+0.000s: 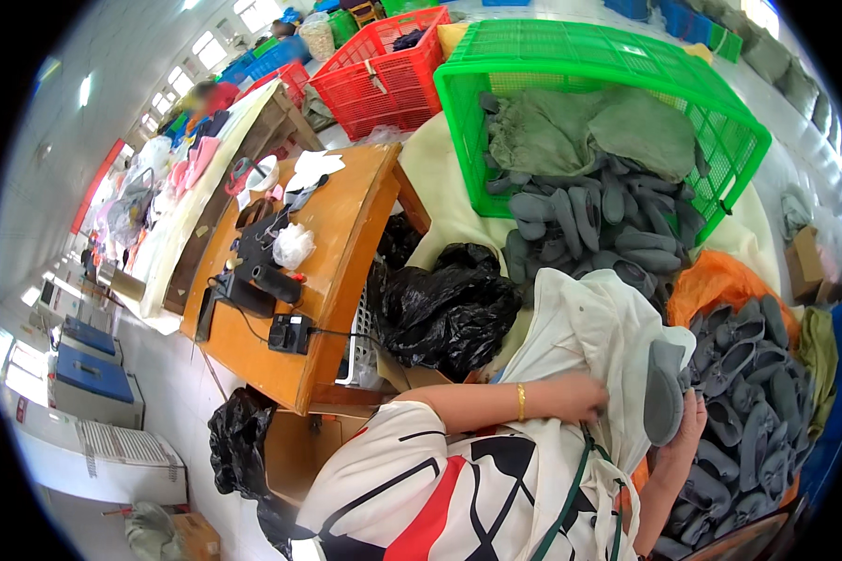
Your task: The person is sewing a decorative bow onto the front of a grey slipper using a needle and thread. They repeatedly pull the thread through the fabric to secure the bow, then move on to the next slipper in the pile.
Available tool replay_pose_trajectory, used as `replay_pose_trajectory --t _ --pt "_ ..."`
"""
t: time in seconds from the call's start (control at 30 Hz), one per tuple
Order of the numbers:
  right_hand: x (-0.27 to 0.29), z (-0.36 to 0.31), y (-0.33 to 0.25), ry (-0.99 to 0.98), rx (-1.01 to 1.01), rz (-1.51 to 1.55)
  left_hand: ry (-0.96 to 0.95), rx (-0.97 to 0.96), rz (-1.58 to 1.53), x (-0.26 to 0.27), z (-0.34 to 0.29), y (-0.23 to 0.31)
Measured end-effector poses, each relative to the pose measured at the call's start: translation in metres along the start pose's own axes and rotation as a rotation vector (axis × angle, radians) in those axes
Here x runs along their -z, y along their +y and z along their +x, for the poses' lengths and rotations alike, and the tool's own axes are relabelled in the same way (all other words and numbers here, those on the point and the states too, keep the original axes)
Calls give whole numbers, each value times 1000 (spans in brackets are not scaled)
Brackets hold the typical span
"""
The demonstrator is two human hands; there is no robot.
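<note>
My right hand (pixel 685 428) grips a grey slipper (pixel 664 393) near its edge, with the sole-shaped face toward me. The slipper is held over the white cloth (pixel 580 327) that covers my lap. My left hand (pixel 582 397), with a gold bracelet at the wrist, is over the same cloth; its fingers are smeared by motion. To the right, a large heap of grey slippers (pixel 744 411) lies in an orange bag (pixel 734 280). More grey slippers (pixel 617 210) spill from a tipped green crate (pixel 608 47) in front.
A wooden table (pixel 341 252) on the left bears a black device (pixel 290 333), cords and a small white bag (pixel 294 245). Beside it lies a black plastic bag (pixel 449 304). A red crate (pixel 379 79) stands behind, and a cardboard box (pixel 299 449) sits under the table.
</note>
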State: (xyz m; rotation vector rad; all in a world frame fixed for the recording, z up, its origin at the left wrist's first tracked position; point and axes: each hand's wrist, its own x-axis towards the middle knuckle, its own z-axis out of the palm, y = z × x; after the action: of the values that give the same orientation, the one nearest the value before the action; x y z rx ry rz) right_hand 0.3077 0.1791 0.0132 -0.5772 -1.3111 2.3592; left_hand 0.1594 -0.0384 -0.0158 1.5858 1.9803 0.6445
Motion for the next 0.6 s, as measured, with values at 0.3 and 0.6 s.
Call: replay_pose_trajectory --t 0.3,0.6 --pt "-50 12 30 -344 394 -1324 445 124 -347 26 -11 -15" --pt "-38 -2 64 -285 -14 -934 347 -21 -144 1 -15 -8"
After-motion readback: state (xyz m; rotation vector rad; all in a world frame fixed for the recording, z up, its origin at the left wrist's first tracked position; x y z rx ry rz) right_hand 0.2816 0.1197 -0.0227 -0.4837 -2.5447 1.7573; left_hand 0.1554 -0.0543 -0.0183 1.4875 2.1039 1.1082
